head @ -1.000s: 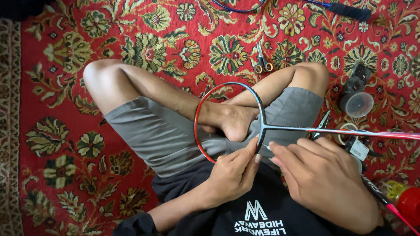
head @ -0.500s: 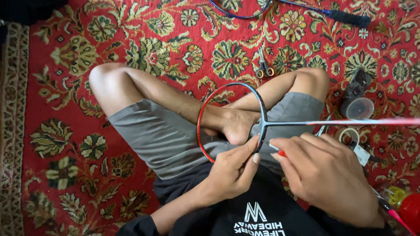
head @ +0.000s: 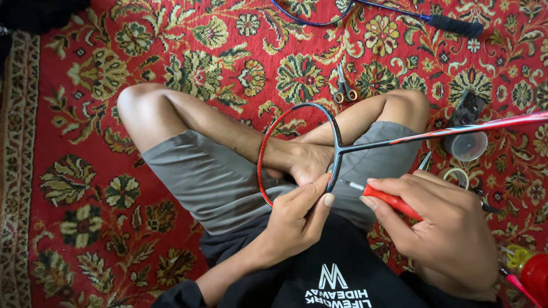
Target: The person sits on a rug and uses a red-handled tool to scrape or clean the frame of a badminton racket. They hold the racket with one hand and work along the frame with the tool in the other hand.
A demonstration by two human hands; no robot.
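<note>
I sit cross-legged on a red patterned carpet with an unstrung red and dark racket frame (head: pixel 268 142) lying over my lap, its shaft (head: pixel 456 130) running off to the right. My left hand (head: pixel 299 219) pinches the lower rim of the frame near the throat. My right hand (head: pixel 448 228) grips a red-handled awl (head: pixel 391 201) whose thin metal tip points left at the frame close to the throat.
Small scissors (head: pixel 343 90) lie on the carpet beyond my knees. A blue racket (head: pixel 399 11) lies at the top. At right are a clear plastic cup (head: pixel 467 145), a tape roll (head: pixel 455 177) and a red object (head: pixel 534 274).
The awl's metal tip has come into view, pointing at the frame near the throat. My left hand stays on the rim. The racket shaft has tilted slightly upward at the right.
</note>
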